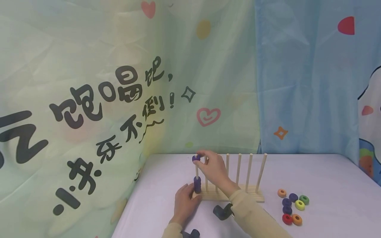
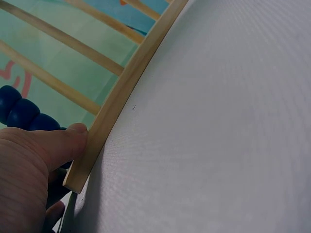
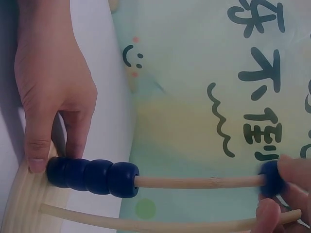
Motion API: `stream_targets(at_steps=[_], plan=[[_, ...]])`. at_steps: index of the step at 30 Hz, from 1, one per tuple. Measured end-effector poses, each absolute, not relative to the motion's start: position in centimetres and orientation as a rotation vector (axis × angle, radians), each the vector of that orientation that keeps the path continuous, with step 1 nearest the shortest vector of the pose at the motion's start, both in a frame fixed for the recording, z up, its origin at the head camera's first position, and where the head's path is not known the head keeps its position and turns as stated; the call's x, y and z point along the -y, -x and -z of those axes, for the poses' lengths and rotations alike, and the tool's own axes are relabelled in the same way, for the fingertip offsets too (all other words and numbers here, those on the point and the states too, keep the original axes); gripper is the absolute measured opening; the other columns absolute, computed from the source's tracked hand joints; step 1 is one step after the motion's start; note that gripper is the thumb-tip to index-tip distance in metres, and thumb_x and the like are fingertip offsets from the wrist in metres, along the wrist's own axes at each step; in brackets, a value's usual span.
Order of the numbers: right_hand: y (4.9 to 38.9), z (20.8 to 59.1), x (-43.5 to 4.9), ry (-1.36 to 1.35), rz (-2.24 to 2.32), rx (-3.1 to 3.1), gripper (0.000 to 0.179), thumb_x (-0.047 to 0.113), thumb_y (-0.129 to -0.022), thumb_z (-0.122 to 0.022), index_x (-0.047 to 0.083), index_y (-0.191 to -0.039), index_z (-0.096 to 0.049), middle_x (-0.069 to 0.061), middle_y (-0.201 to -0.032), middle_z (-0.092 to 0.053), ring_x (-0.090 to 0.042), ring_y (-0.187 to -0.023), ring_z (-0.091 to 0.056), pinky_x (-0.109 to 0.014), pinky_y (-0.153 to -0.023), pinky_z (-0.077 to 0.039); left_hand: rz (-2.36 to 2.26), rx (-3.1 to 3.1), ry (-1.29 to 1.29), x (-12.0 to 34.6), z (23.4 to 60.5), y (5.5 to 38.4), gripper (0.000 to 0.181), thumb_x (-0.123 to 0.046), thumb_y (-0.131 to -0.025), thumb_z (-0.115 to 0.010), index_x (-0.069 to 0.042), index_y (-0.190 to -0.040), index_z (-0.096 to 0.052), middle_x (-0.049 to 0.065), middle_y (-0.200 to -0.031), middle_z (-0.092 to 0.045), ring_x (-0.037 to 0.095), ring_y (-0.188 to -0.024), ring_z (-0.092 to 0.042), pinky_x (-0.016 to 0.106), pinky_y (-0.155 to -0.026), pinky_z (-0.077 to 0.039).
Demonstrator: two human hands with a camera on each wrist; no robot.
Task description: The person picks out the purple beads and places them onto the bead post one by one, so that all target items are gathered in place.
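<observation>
A wooden peg stand (image 1: 253, 197) holds a row of upright wooden rods on a flat base. My right hand (image 1: 215, 168) pinches a dark blue bead (image 3: 273, 178) at the top of the leftmost rod, and the rod's tip shows at the bead's hole. Low on that same rod sits a stack of several dark blue beads (image 3: 99, 177). My left hand (image 1: 185, 202) grips the left end of the base, its thumb (image 2: 73, 141) pressed on the front edge beside the stack. In the head view my right hand and forearm cover parts of the middle rods.
Loose beads lie on the white table (image 1: 327, 185) right of the stand: blue (image 1: 287, 202), orange (image 1: 297, 219), red (image 1: 287, 218), yellow (image 1: 300, 205) and green (image 1: 304, 199). A printed curtain (image 1: 208, 82) hangs behind the table. Dark wrist devices (image 1: 221, 212) sit under the wrists.
</observation>
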State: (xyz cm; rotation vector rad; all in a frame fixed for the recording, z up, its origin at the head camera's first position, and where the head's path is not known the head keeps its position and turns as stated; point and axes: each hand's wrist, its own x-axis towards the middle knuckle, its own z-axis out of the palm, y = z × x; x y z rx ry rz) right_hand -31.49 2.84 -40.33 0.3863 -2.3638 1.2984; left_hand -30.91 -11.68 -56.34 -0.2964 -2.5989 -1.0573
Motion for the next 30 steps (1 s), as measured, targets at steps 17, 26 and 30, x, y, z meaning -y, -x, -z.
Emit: stream_targets(at_steps=[17, 26, 30], plan=[[30.3, 39.8, -3.6, -0.4, -1.422, 2.193, 0.025, 0.017, -0.086, -0.075, 0.016, -0.11, -0.071, 0.001, -0.106, -0.071, -0.01, -0.068, -0.061, -0.023, -0.055, -0.052, 1.052, 2.584, 0.297, 11.6, 56.3, 30.8, 0.05, -0.029, -0.081, -0.075, -0.01, -0.126, -0.065, 0.008, -0.124, -0.068, 0.036, -0.126, -0.052, 0.057, -0.11, -0.033], [28.9, 41.4, -4.4, -0.386, -1.478, 2.2, 0.019, 0.012, -0.085, -0.075, 0.013, -0.104, -0.072, 0.001, -0.092, -0.073, -0.01, -0.064, -0.061, -0.022, -0.055, -0.051, 1.07, 2.599, 0.265, 11.6, 56.3, 30.7, 0.053, -0.029, -0.081, -0.076, -0.007, -0.127, -0.064, 0.011, -0.126, -0.066, 0.037, -0.127, -0.052, 0.057, -0.109, -0.034], [28.5, 43.1, -5.1, -0.322, -1.483, 2.232, 0.018, 0.011, -0.084, -0.076, 0.014, -0.102, -0.073, 0.002, -0.089, -0.072, -0.009, -0.063, -0.06, -0.021, -0.055, -0.05, 1.09, 2.594, 0.271, 11.6, 56.3, 30.7, 0.053, -0.027, -0.08, -0.076, -0.005, -0.126, -0.064, 0.012, -0.125, -0.066, 0.038, -0.127, -0.051, 0.057, -0.11, -0.033]])
